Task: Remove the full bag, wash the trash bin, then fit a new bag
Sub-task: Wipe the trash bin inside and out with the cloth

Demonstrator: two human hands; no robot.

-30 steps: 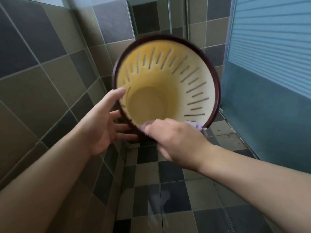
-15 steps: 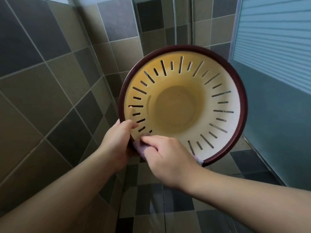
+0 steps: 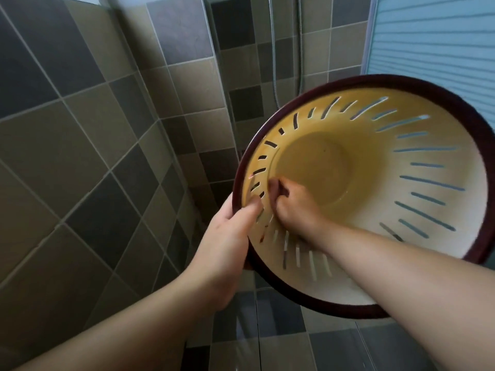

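The trash bin (image 3: 442, 218) is a cream-yellow slotted basket with a dark maroon rim, held up in the air with its mouth tipped toward me. No bag is in it. My left hand (image 3: 227, 245) grips the rim at its left edge, thumb inside the wall. My right hand (image 3: 292, 204) is deep inside the bin, fingers curled against the left inner wall near the bottom. Whatever it holds is hidden by the fingers.
Grey and beige tiled walls (image 3: 93, 162) close in on the left and behind. A shower hose (image 3: 273, 62) hangs in the far corner. A blue frosted glass door (image 3: 434, 36) stands at the right. Wet floor tiles (image 3: 281, 330) lie below.
The bin has swung right and closer to me. My left hand went from open beside it to gripping the rim. My right hand moved from the lower rim, where a purple cloth showed, into the bin.
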